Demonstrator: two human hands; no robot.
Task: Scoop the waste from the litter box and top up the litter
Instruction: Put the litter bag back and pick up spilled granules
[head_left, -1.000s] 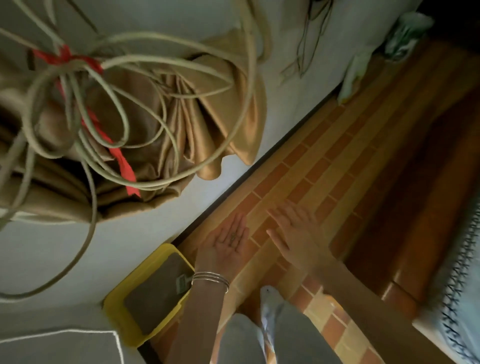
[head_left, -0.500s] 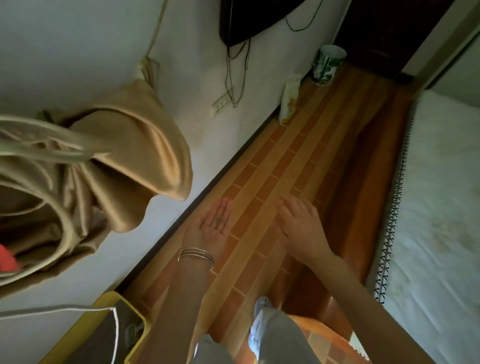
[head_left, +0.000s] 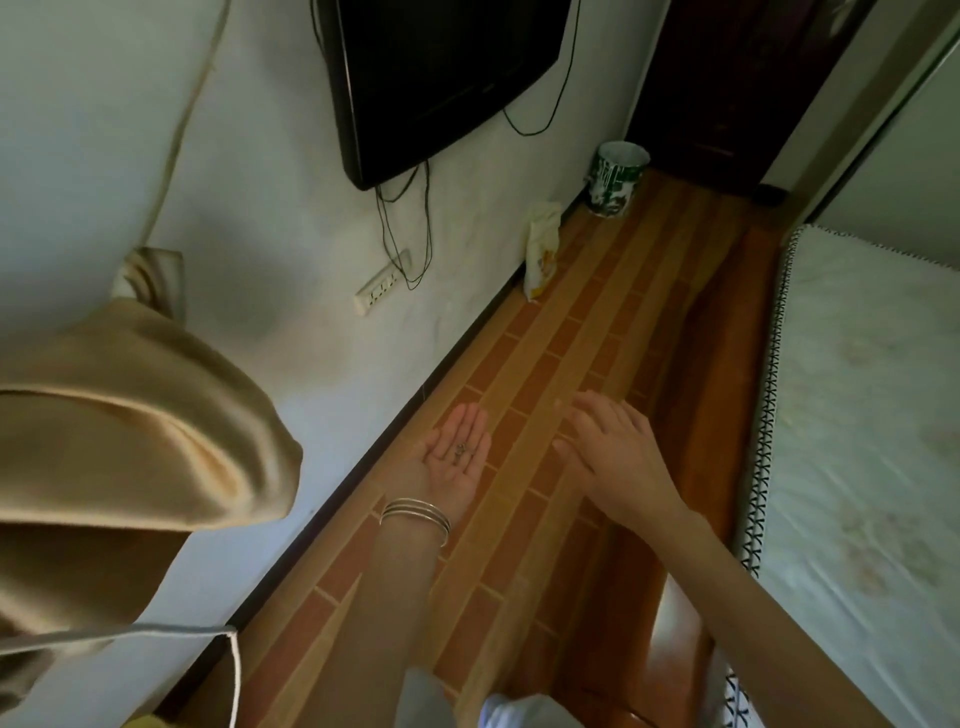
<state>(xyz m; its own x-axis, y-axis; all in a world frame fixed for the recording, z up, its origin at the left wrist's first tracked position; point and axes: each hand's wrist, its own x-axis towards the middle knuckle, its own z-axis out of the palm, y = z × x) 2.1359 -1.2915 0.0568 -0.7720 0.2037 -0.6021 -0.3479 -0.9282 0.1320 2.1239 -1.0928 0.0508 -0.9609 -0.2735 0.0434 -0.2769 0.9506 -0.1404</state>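
The left hand (head_left: 457, 460) lies palm up and cupped, fingers (head_left: 470, 421) loosely extended, cradling a few small dark grains (head_left: 460, 451) in the hollow of the palm; thin metal bangles (head_left: 415, 514) ring its wrist. Just right of those fingers, the right hand (head_left: 613, 457) is palm down, flat and spread, grasping nothing. Far beyond the fingertips, a green-and-white printed bucket (head_left: 615, 179) stands by the wall; its contents cannot be seen. A pale soft pouch (head_left: 540, 254) leans nearer. Only a yellow sliver of the litter box (head_left: 148, 721) shows, at the bottom edge.
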